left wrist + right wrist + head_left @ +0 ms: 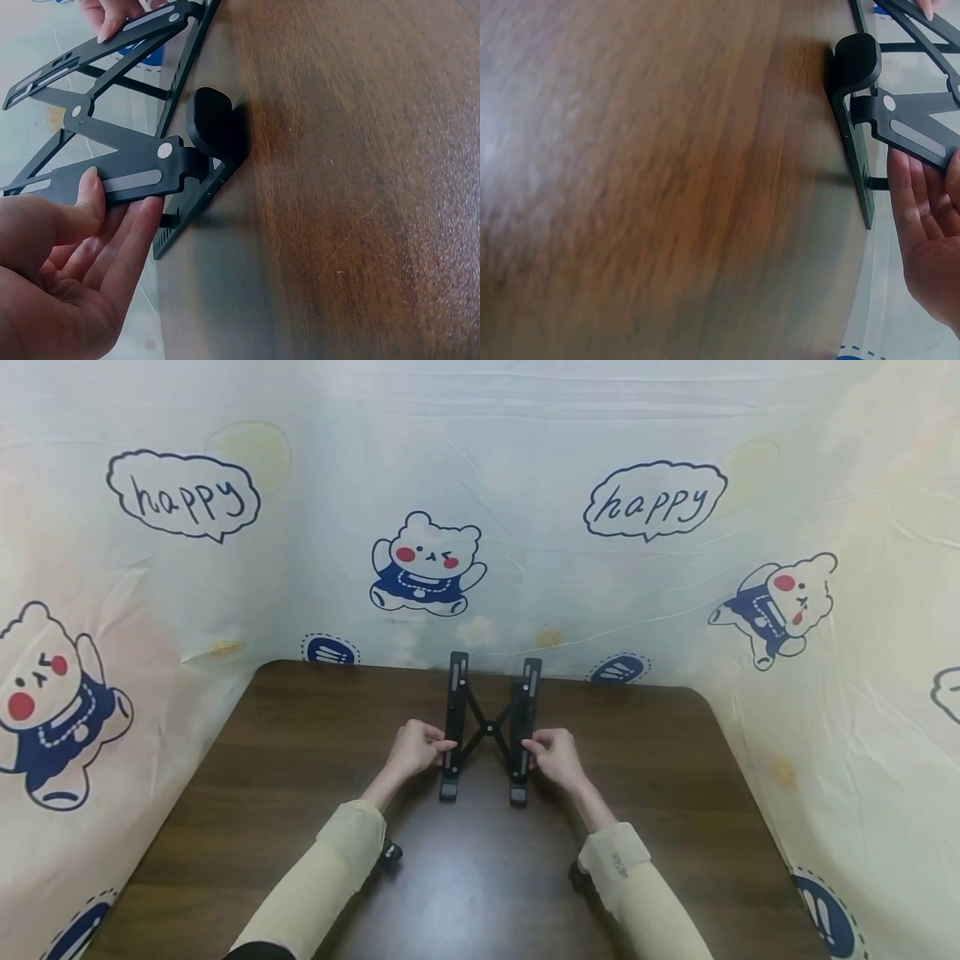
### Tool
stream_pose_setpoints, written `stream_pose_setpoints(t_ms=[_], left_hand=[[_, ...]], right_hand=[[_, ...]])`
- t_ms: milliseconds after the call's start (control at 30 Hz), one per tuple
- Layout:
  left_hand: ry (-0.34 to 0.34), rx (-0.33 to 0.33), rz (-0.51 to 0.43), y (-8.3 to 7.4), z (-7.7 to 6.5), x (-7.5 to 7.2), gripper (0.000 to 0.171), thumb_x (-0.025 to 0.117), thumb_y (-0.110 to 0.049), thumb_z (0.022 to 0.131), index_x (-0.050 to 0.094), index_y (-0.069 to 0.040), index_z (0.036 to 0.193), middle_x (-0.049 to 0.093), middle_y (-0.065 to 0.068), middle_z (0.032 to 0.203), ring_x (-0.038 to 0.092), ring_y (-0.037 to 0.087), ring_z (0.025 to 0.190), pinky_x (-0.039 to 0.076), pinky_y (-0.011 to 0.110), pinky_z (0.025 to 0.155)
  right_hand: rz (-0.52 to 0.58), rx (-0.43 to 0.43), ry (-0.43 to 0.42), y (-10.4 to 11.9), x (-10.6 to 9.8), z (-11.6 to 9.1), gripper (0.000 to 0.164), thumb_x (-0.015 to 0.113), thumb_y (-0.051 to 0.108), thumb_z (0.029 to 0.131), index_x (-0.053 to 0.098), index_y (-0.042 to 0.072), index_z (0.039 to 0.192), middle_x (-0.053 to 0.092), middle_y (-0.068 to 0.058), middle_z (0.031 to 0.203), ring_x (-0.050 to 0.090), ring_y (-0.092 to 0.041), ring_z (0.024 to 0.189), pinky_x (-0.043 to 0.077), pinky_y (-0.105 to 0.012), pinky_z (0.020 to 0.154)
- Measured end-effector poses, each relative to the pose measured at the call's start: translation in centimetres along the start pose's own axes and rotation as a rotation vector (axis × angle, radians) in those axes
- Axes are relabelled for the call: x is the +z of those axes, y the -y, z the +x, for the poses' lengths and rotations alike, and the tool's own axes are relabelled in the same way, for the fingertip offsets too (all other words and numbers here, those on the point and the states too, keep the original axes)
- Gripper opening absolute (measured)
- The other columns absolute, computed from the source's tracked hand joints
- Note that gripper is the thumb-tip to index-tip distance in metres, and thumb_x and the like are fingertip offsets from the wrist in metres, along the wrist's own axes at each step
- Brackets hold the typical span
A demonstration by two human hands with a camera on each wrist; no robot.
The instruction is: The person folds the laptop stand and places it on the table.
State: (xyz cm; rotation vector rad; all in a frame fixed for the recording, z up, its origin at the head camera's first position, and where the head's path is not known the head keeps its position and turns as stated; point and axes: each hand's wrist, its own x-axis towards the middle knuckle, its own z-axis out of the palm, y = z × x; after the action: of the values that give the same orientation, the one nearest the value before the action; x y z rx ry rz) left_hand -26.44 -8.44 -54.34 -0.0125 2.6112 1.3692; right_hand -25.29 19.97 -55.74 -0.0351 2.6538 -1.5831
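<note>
We see our left hand (411,750) with its grip on the left rail of the black folding stand (489,727): in the left wrist view the thumb lies on top of the rail and the fingers (133,241) curl beneath it, pinching the bar. Our right hand (555,756) takes the right rail in mirror fashion; in the right wrist view the fingers (913,196) lie fairly straight under the bar, and the thumb seems to press from above, though that view is blurred and cut off at the edge.

The stand is matte black, two long slotted rails joined by crossed struts that meet at a central pivot, forming an X between them. Each rail carries a pale inlaid strip and round rivets, and ends nearest us in a rounded upturned foot (214,124). The rails sit raised and tilted over lower base bars.

It rests on the dark brown wooden surface (285,793), centred towards the far edge. Behind and around hangs a pale cloth (525,485) printed with cartoon bears and "happy" bubbles.
</note>
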Motion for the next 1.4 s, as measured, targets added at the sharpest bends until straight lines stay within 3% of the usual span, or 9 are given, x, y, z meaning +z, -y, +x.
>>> stream_pose_setpoints(t_ms=[167, 533, 667, 867, 967, 1100, 1400], left_hand=[[-0.003, 0.006, -0.005, -0.1, -0.1, 0.0, 0.021, 0.081, -0.012, 0.1, 0.083, 0.003, 0.114, 0.084, 0.022, 0.111, 0.08, 0.019, 0.074, 0.064, 0.03, 0.068], [-0.001, -0.007, -0.004, 0.0, 0.0, -0.2, 0.02, 0.081, -0.013, 0.1, 0.084, 0.001, 0.114, 0.085, 0.019, 0.11, 0.08, 0.02, 0.075, 0.061, 0.028, 0.067], [0.0, -0.012, -0.009, 0.1, 0.1, -0.2, 0.02, 0.081, -0.012, 0.1, 0.084, 0.001, 0.115, 0.085, 0.018, 0.11, 0.08, 0.02, 0.075, 0.061, 0.028, 0.067], [0.002, -0.014, -0.01, 0.0, 0.0, -0.2, 0.02, 0.081, -0.012, 0.1, 0.084, 0.001, 0.115, 0.085, 0.017, 0.11, 0.079, 0.017, 0.073, 0.061, 0.028, 0.066], [0.004, -0.013, -0.011, 0.0, 0.0, -0.2, 0.019, 0.081, -0.012, 0.1, 0.084, 0.0, 0.114, 0.086, 0.017, 0.11, 0.078, 0.016, 0.071, 0.061, 0.027, 0.066], [0.005, -0.01, -0.01, 0.0, 0.0, -0.2, 0.019, 0.081, -0.012, 0.1, 0.084, 0.0, 0.114, 0.086, 0.017, 0.109, 0.078, 0.016, 0.071, 0.06, 0.027, 0.065], [-0.011, -0.002, 0.021, -0.3, -0.2, 0.0, 0.018, 0.08, -0.012, 0.101, 0.085, 0.0, 0.113, 0.086, 0.015, 0.107, 0.073, 0.014, 0.068, 0.054, 0.025, 0.062]], right_hand=[[-0.013, -0.033, -0.003, 0.1, 0.5, 0.0, 0.02, 0.07, 0.006, 0.107, 0.078, -0.003, 0.091, 0.076, -0.016, 0.082, 0.074, -0.031, 0.069, 0.053, -0.025, 0.056], [0.012, -0.041, 0.017, 0.5, 1.6, 0.4, 0.017, 0.071, 0.006, 0.106, 0.079, -0.001, 0.093, 0.075, -0.015, 0.081, 0.074, -0.033, 0.07, 0.053, -0.025, 0.057], [0.018, -0.034, 0.018, 0.8, 2.0, 0.5, 0.017, 0.071, 0.006, 0.106, 0.08, -0.001, 0.094, 0.075, -0.016, 0.083, 0.073, -0.029, 0.069, 0.055, -0.026, 0.059], [0.028, -0.034, 0.018, 1.2, 2.7, 0.4, 0.017, 0.071, 0.006, 0.106, 0.079, -0.003, 0.095, 0.076, -0.016, 0.085, 0.076, -0.036, 0.073, 0.063, -0.033, 0.064], [0.029, -0.033, 0.02, 1.3, 3.0, 0.4, 0.016, 0.071, 0.006, 0.106, 0.08, -0.003, 0.095, 0.076, -0.016, 0.086, 0.075, -0.03, 0.07, 0.065, -0.036, 0.066], [0.024, -0.045, 0.023, 1.4, 3.3, 0.5, 0.016, 0.072, 0.007, 0.106, 0.08, -0.002, 0.095, 0.077, -0.016, 0.086, 0.073, -0.021, 0.066, 0.062, -0.031, 0.062], [-0.014, -0.083, 0.022, 1.8, 4.1, 0.7, 0.018, 0.071, 0.008, 0.107, 0.081, -0.002, 0.096, 0.077, -0.018, 0.085, 0.073, -0.024, 0.069, 0.057, -0.025, 0.061]])
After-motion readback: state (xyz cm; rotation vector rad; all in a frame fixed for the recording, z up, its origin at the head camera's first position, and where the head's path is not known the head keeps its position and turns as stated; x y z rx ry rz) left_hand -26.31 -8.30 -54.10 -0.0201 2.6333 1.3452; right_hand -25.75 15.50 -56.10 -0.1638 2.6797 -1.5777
